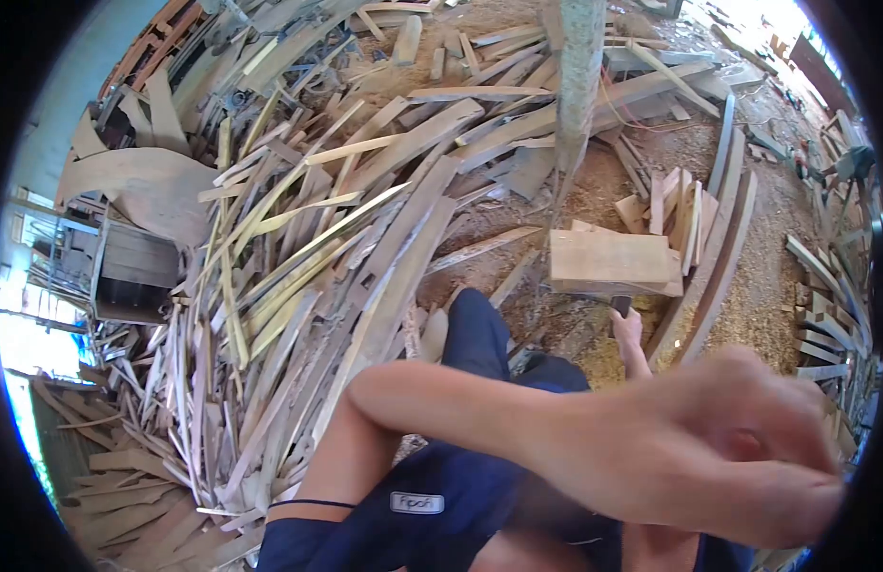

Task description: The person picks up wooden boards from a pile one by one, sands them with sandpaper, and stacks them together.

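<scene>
My left hand (737,443) is raised close to the camera at the lower right, fingers curled in, with nothing showing in them. Its forearm crosses in front of my body and covers part of my right arm. Lower down and farther off, my right hand (628,332) is closed around a small dark block-shaped thing (620,306), whose kind I cannot tell. That dark end sits right at the near edge of a pale squared wooden block (608,257). Several cut wood pieces (684,205) lean together just behind the block.
Heaped wooden offcuts and strips (308,257) spread over the left and middle. A post (577,86) stands beyond the block. Long curved boards (722,257) lie to its right on sawdust-covered ground (746,296). More scraps (827,324) line the right edge.
</scene>
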